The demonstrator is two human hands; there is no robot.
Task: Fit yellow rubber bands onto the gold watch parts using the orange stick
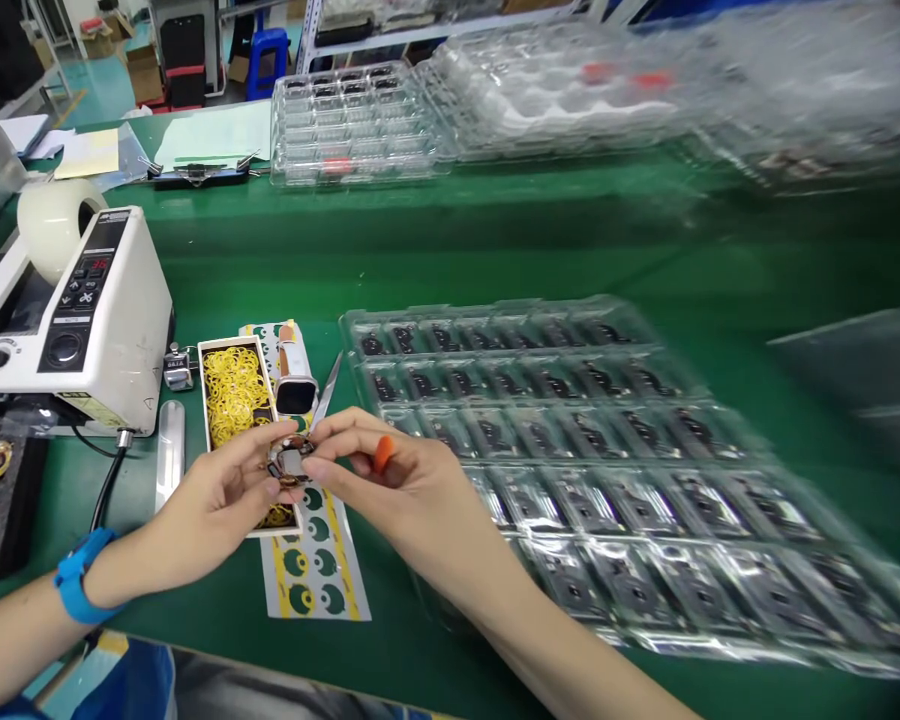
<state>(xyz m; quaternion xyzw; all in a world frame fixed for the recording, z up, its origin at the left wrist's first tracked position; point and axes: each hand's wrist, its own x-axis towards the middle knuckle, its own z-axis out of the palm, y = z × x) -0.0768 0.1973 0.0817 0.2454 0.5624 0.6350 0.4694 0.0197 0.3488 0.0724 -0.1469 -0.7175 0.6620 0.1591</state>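
Note:
A small roundish component [291, 462], dark and copper-coloured with a silvery square face, is pinched by the fingers of my left hand [221, 495]. My right hand [401, 485] is closed around a slim pointed metal tool [328, 390], its tip slanting up and away; an orange piece [382, 454] shows between the fingers. My right fingertips also meet the component's right edge. Under both hands lie a white box [204, 385] of yellow rings [234, 388] and a sheet of yellow-and-white die-cut stickers [322, 575]. A square-faced watch-like object [295, 392] rests just beyond them.
To the right, a clear compartment tray [510, 405] holds rows of dark parts. A white tape dispenser [131, 330] stands at left, near a black foam holder [19, 510] with round parts. Stacked clear trays [360, 125] and a clipboard [214, 140] line the back.

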